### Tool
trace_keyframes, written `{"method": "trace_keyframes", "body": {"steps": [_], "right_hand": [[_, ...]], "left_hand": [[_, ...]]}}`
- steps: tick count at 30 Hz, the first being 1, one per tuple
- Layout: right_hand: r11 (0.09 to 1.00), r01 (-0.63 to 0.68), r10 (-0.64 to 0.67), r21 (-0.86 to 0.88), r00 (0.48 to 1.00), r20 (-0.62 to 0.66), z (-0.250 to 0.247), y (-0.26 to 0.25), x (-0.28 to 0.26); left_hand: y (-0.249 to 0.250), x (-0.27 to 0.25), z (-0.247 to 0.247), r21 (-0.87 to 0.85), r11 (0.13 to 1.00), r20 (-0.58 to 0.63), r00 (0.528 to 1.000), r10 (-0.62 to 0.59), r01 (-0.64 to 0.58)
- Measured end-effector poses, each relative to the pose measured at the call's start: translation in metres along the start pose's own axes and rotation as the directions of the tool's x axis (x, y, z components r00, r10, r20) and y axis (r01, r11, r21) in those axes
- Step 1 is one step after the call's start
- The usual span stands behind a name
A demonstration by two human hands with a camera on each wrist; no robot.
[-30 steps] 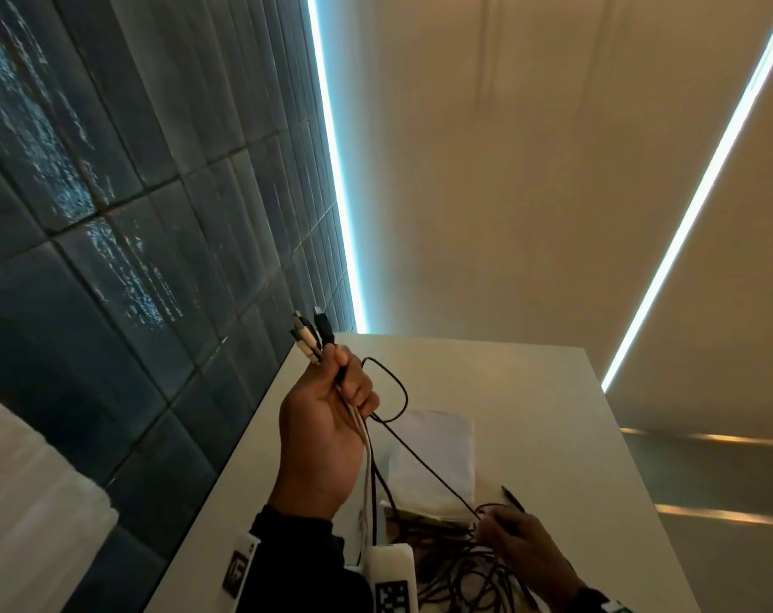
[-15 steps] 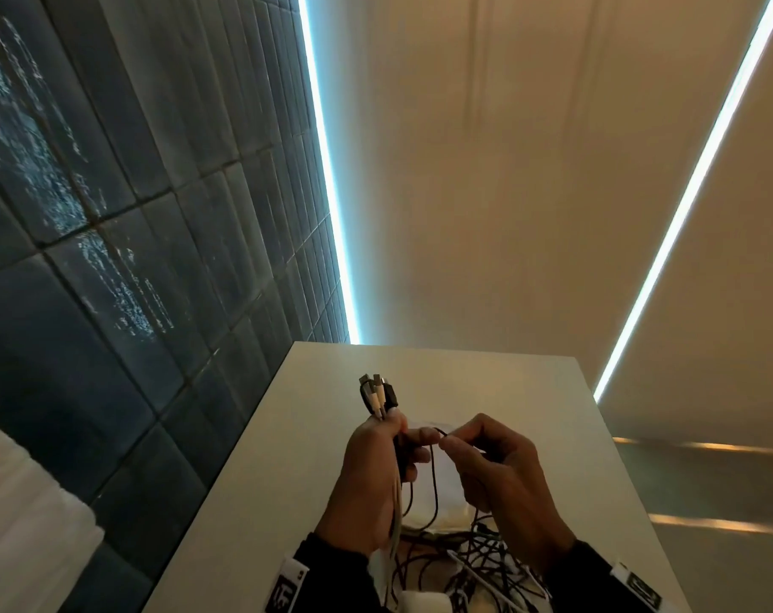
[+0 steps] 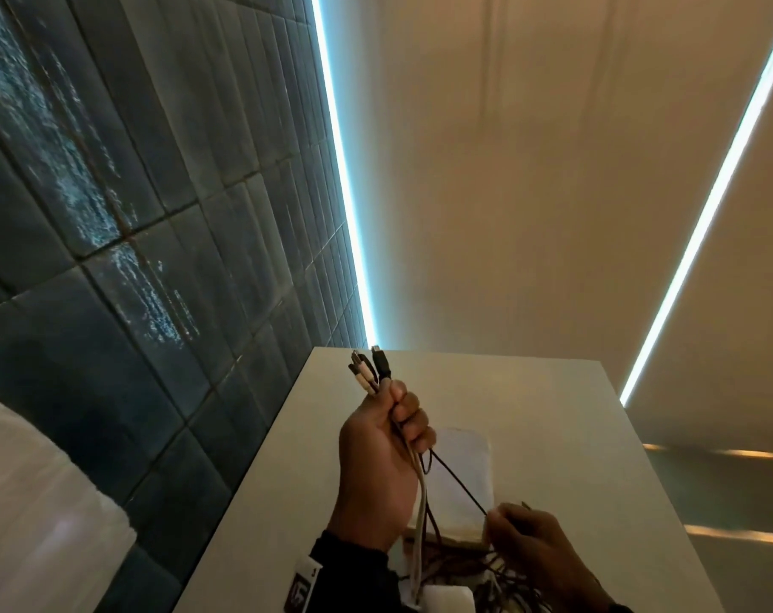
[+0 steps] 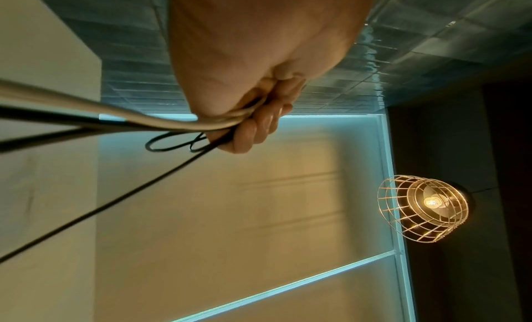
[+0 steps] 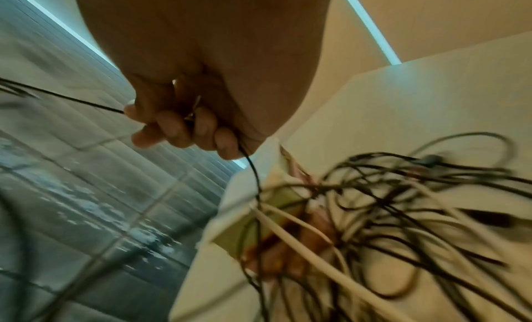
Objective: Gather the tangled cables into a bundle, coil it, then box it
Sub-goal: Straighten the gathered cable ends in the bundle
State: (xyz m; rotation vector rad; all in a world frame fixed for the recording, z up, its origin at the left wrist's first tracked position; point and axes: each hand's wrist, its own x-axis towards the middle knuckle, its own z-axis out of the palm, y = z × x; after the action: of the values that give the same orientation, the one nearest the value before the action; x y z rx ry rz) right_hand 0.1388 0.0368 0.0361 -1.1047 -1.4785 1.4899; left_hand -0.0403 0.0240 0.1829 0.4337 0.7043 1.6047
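My left hand [image 3: 386,440] is raised above the white table [image 3: 552,435] and grips a bunch of black and white cables [image 3: 420,493]; their plug ends [image 3: 369,369] stick up out of the fist. The same grip shows in the left wrist view, fingers [image 4: 259,124] curled round the cables [image 4: 161,119]. Lower right, my right hand [image 3: 526,541] holds one thin black cable [image 3: 457,482] stretched taut to the left hand; in the right wrist view its fingers [image 5: 178,129] curl round that cable [image 5: 86,104]. A tangled heap of cables [image 5: 403,213] lies below, beside an open box [image 3: 459,488].
The table stands against a dark tiled wall [image 3: 132,258] on the left. Its far edge [image 3: 455,353] and right edge are near. A caged lamp [image 4: 423,208] hangs overhead in the left wrist view. Light strips run along the pale surface behind.
My right hand has dropped from beside the left hand down to the lower right, drawing one black cable taut. The left hand has risen a little with its bunch.
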Motion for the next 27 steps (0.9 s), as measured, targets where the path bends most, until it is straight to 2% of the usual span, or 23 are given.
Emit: {"method": "trace_keyframes", "body": {"steps": [2, 4, 7, 9, 11, 13, 17, 19, 22, 27], "right_hand": [[0.997, -0.017, 0.015, -0.075, 1.0, -0.026, -0.007, 0.026, 0.002], [0.996, -0.039, 0.04, -0.085, 0.999, 0.001, -0.01, 0.044, 0.003], [0.985, -0.116, 0.118, -0.129, 0.993, 0.006, -0.013, 0.065, 0.005], [0.973, -0.157, 0.149, -0.171, 0.987, -0.057, -0.016, 0.066, 0.007], [0.977, -0.157, 0.131, -0.147, 0.977, -0.168, -0.016, 0.047, 0.009], [0.993, -0.108, 0.093, -0.055, 0.97, -0.224, -0.015, 0.013, 0.013], [0.989, 0.094, -0.075, 0.115, 0.983, -0.167, -0.007, -0.061, 0.019], [0.982, 0.148, -0.14, 0.117, 0.987, -0.075, -0.002, -0.083, 0.017], [0.981, 0.168, -0.171, 0.096, 0.985, 0.028, 0.002, -0.091, 0.01], [0.996, 0.081, -0.077, -0.044, 0.994, 0.079, -0.005, -0.048, 0.002]], "left_hand": [[0.004, -0.001, 0.001, 0.034, 0.998, 0.018, 0.999, 0.047, -0.048], [0.007, -0.002, 0.0, 0.05, 0.997, 0.023, 0.998, 0.062, -0.063], [0.009, -0.002, -0.003, 0.085, 0.995, 0.012, 0.998, 0.057, -0.058], [0.007, 0.0, -0.006, 0.147, 0.989, -0.006, 1.0, 0.027, -0.026], [0.001, 0.002, -0.011, 0.261, 0.965, -0.044, 0.999, -0.012, 0.023], [-0.009, 0.004, -0.017, 0.377, 0.921, -0.113, 0.992, -0.054, 0.094], [-0.033, 0.006, -0.022, 0.487, 0.839, -0.244, 0.96, -0.136, 0.243], [-0.038, 0.005, -0.018, 0.473, 0.837, -0.264, 0.951, -0.163, 0.275], [-0.037, 0.005, -0.012, 0.346, 0.908, -0.202, 0.964, -0.173, 0.236], [-0.021, 0.008, -0.006, 0.197, 0.974, -0.106, 0.99, -0.092, 0.112]]}}
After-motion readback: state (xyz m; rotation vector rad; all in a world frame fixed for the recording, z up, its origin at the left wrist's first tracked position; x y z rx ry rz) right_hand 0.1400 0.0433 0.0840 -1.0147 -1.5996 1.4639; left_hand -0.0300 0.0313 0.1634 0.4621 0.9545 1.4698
